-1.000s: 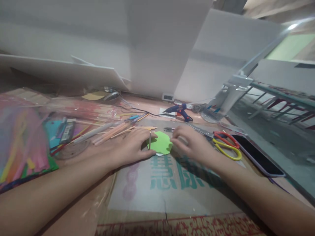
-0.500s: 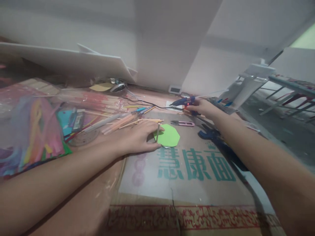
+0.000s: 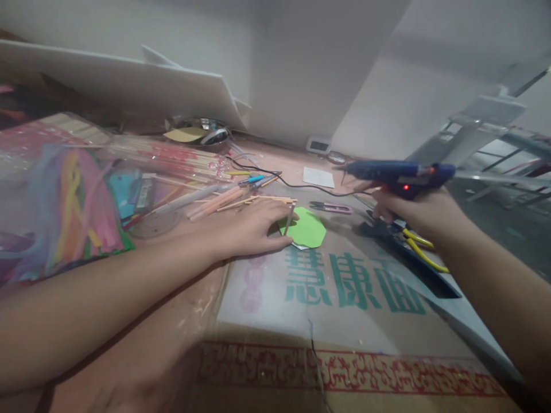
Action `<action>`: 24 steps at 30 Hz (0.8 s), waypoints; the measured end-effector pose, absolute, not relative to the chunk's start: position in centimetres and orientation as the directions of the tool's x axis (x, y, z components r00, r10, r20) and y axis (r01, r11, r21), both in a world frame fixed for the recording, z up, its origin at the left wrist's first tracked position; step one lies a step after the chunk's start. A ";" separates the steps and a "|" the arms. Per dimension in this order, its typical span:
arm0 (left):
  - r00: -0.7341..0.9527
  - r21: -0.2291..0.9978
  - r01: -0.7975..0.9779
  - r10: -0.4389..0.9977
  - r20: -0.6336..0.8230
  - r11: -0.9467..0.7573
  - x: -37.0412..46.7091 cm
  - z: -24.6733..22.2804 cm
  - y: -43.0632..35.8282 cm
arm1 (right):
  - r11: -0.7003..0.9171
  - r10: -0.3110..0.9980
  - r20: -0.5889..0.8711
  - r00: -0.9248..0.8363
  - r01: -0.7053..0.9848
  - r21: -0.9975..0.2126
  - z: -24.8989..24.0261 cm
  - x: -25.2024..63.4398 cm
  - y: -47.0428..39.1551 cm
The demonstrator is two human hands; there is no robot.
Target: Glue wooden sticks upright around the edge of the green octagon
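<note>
The right hand (image 3: pixel 424 211) has its fingers closed round the handle of a blue glue gun (image 3: pixel 383 170), raised above the desk (image 3: pixel 185 304), nozzle pointing left. The left hand (image 3: pixel 253 228) has thumb and forefinger parted at the left edge of a green octagon (image 3: pixel 309 229), beside a short stick (image 3: pixel 290 221); whether they grip it, I cannot tell. Pink-handled snips (image 3: pixel 338 208) lie just beyond the octagon, a white card (image 3: pixel 318 177) farther off.

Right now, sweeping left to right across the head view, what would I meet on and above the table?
Colorful strips, small packet, left hand, green paper, then the blue glue gun held in the right hand.
</note>
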State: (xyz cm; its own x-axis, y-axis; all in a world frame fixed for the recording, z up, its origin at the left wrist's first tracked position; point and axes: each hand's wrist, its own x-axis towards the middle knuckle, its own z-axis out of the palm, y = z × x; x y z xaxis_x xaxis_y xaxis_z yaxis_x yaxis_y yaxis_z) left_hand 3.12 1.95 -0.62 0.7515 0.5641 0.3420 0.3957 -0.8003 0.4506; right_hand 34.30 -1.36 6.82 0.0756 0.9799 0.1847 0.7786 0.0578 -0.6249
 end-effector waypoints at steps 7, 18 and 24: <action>0.824 0.466 0.286 0.463 0.326 -0.837 2.5 -0.7 2.6 | 0.309 0.938 0.050 -0.342 0.766 -0.563 4.4 33.8 -6.0; 0.844 0.364 0.292 0.417 0.338 -0.884 1.7 -1.1 3.3 | 0.314 0.916 -0.034 -0.399 0.768 -0.557 3.8 32.3 -6.2; 0.864 0.361 0.261 0.384 0.327 -0.895 2.0 -0.8 3.3 | 0.240 0.950 -0.052 -0.308 0.826 -0.509 2.7 33.4 -5.6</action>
State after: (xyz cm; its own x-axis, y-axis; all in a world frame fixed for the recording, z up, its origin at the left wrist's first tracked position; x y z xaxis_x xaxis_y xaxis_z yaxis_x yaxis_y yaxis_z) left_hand 2.04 3.34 -0.76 0.8636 0.3836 0.3273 0.2609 -0.8953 0.3610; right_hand 33.41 -5.59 2.67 -0.3082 0.9499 -0.0515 0.8264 0.2405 -0.5091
